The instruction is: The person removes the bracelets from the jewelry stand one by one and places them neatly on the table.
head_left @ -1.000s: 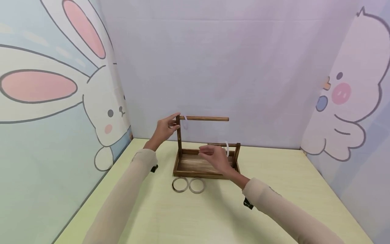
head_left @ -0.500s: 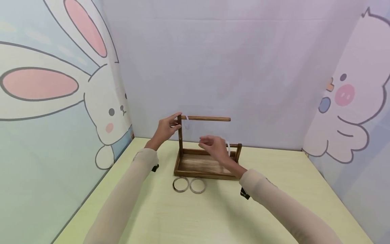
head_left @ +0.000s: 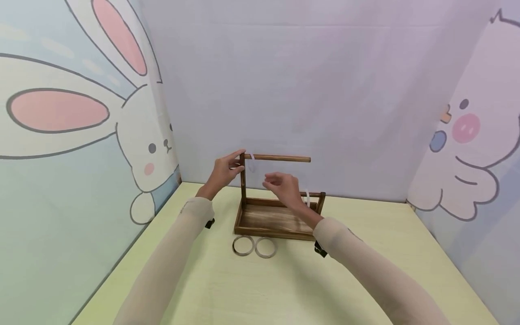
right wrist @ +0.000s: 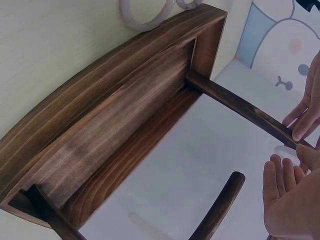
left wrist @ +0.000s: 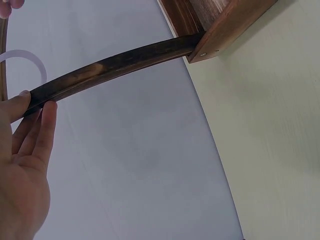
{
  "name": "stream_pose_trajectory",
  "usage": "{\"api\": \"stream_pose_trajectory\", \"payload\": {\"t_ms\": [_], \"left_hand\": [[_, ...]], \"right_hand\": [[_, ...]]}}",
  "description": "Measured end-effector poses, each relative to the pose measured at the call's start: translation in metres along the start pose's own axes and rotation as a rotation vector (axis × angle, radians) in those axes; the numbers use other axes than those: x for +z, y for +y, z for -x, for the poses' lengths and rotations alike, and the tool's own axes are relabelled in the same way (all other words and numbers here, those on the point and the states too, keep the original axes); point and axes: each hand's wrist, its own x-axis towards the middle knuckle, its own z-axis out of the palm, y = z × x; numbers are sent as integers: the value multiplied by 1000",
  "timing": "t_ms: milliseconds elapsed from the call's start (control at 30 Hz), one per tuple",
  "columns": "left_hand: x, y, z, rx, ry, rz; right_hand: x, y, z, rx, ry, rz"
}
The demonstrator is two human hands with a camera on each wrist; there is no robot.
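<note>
My left hand (head_left: 222, 174) holds the top of the tall post (left wrist: 115, 65) of a dark wooden stand (head_left: 264, 234), thumb on one side and fingers on the other. A pale lilac bangle (head_left: 252, 158) hangs on the stand's upper bar (head_left: 284, 158), close to that post. My right hand (head_left: 286, 189) is raised in front of the stand, below the upper bar, with fingers nearly straight and nothing visible in them. Just behind its wrist, a white bangle (head_left: 307, 197) hangs on the short lower bar (head_left: 316, 195). The right forearm hides part of the stand's right side.
Two greyish bangles, a left one (head_left: 243, 245) and a right one (head_left: 266, 248), lie side by side on the pale table (head_left: 243, 289) before the stand's tray. A plain backdrop (head_left: 345, 113) rises close behind the stand, with cartoon-printed panels at both sides.
My right hand has risen and moved slightly left, away from the white bangle on the lower bar. The left hand stays on the post. The head view has shifted a little.
</note>
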Motion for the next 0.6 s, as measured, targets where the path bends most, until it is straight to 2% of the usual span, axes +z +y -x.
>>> {"api": "stream_pose_trajectory", "payload": {"t_ms": [333,600], "left_hand": [[0,-2,1,5,8,-17],[0,-1,0,-13,6,-11]], "right_hand": [[13,-6,-17,-24,23,48],[24,-9,-25,19,52,63]]}}
